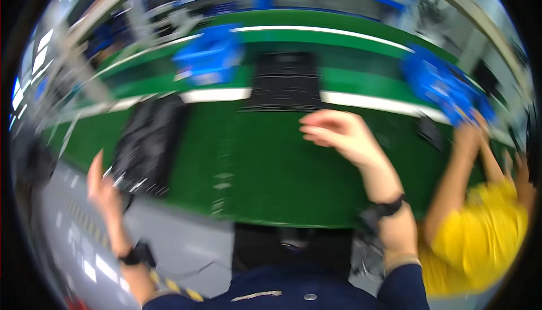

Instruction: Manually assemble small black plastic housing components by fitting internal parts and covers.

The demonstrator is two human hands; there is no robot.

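Observation:
Near the left end of the green table, my left hand [105, 194] is beside the near edge of a long black bundle [149, 138] with a shiny, plastic-looking surface. Its fingers stretch out and hold nothing visible; motion smears them a little. Over the middle of the table hovers my right hand [344, 132], loosely curved, a gap showing between thumb and fingers. Just beyond it lies a flat black rectangular stack [285, 81], possibly bags or sheets; blur hides its kind. Both wrists wear dark bands.
Blue plastic bins [212, 56] stand at the back left. On the right, a person in a yellow top [474, 236] reaches into other blue bins [443, 84]. A small black object [430, 132] lies near that person's hands. A white strip [361, 102] crosses the green table [271, 180].

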